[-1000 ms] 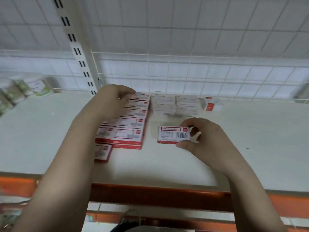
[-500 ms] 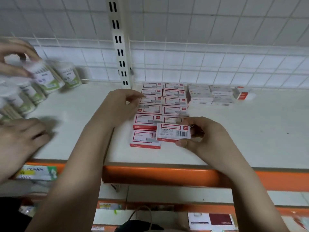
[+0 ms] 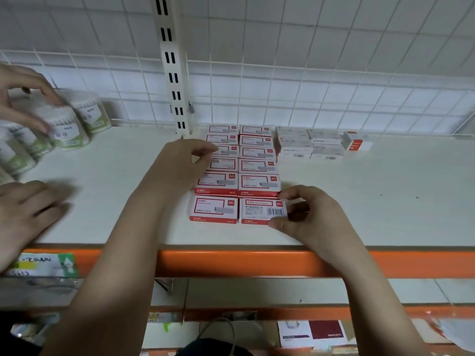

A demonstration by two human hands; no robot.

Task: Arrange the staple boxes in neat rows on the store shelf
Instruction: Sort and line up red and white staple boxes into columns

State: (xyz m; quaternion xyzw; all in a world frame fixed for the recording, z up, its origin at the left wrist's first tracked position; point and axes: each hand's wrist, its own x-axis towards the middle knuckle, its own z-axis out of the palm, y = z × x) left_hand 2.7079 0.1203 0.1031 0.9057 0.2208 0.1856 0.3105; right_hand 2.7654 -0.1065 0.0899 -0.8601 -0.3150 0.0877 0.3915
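Since half a second ago, the barcode box (image 3: pixel 263 210) has come down from above the front row to the shelf (image 3: pixel 385 201), into the open front-right slot, just beside the front-left box (image 3: pixel 213 209).

Right hand (image 3: pixel 307 214): thumb at the box's lower right corner, forefinger at its upper right corner, both curled in a narrow pinch on the right end. Box lies flat, barcode face up, unlike its neighbours, which show the red-framed label. Whether it rests fully on the shelf I cannot tell.

Left hand (image 3: pixel 180 167): lies over the left column of red boxes (image 3: pixel 258 167), fingers bent, tips near the third and fourth boxes from the back. Thumb and forefinger close together at a box edge; whether they pinch it or only touch it cannot be told.

Red boxes: two columns running from the wire grid (image 3: pixel 308 93) at the back toward the orange shelf edge (image 3: pixel 257 263), rows roughly square.

Right of these: a block of white staple boxes (image 3: pixel 309 143), then one small red-and-white box (image 3: pixel 353 141) lying askew by itself.

Far left: another person's hands (image 3: pixel 24 98) among green-labelled tubs (image 3: pixel 74 119), upper hand touching a tub, lower one blurred above the shelf.
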